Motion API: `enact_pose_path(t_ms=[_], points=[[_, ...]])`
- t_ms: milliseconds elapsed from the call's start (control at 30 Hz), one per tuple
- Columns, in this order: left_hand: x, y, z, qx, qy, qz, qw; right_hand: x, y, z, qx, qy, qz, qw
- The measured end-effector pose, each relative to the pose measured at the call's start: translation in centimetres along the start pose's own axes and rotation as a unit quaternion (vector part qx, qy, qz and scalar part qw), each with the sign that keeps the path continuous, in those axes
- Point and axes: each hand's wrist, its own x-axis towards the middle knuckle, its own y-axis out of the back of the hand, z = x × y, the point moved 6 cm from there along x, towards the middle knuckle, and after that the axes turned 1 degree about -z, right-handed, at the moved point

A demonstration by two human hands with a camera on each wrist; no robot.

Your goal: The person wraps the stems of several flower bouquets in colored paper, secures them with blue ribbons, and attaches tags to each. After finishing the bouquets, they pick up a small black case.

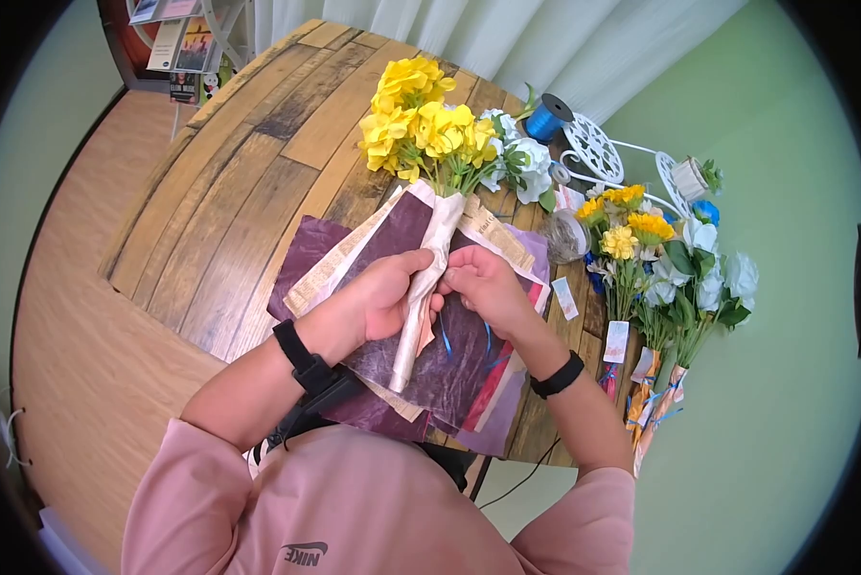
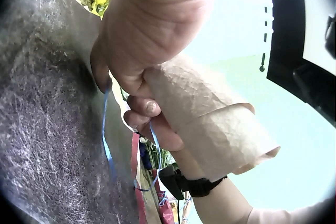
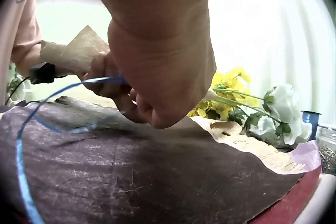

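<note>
A bouquet of yellow flowers lies over the sheets, its stems rolled in cream paper. My left hand grips this paper-wrapped handle around its middle, fingers curled behind it. Against the handle's other side, my right hand pinches a thin blue ribbon, thumb and forefinger close together. Loose ribbon ends trail below both hands over a dark purple wrapping sheet. In the left wrist view, the rolled paper end sticks out below the left hand.
Printed and lilac sheets lie beneath on the wooden table. White flowers, a blue ribbon spool, a clear jar and a white metal stand are at the back right. Tied bouquets with tags line the right edge.
</note>
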Motion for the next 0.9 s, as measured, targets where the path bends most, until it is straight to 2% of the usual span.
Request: enact_pose_path(t_ms=[100,267,367,433,567,633,667,700,767,800,900], points=[[0.1,0.4,-0.2,0.028,0.024,-0.019,0.999,0.0,-0.4,0.0,0.03,-0.009,-0.008,0.999],[-0.1,0.5,-0.4,0.062,0.033,-0.02,0.997,0.0,0.0,0.2,-0.002,-0.03,-0.011,1.0],[-0.4,0.8,-0.4,0.089,0.026,0.007,0.996,-0.4,0.1,-0.1,-0.025,-0.046,-0.009,0.999],[0.1,1.6,-0.6,0.086,0.002,0.041,0.995,-0.7,0.2,-0.7,-0.045,-0.057,-0.003,0.997],[0.9,1.9,-1.1,0.051,-0.035,0.077,0.995,-1.4,0.2,-3.3,-0.087,-0.011,-0.015,0.996],[0.7,2.4,-1.1,0.099,-0.099,0.168,0.976,-1.7,0.3,-5.2,-0.101,0.005,-0.016,0.995],[0.3,2.1,-1.0,0.114,-0.116,0.178,0.97,-1.7,0.4,-6.4,-0.112,0.024,-0.019,0.993],[0.3,2.2,-1.3,0.114,-0.117,0.178,0.97,-1.8,0.4,-7.6,-0.123,0.044,-0.021,0.991],[0.1,2.0,-1.2,0.27,-0.169,0.192,0.928,-1.5,0.3,-9.4,-0.133,0.054,-0.02,0.989],[-0.3,1.4,-1.1,0.32,-0.222,0.187,0.902,-1.4,-0.1,-10.5,-0.14,0.068,-0.023,0.988],[0.2,1.3,-1.7,0.357,-0.214,0.152,0.896,0.3,-1.5,-11.9,-0.16,0.101,-0.047,0.981]])
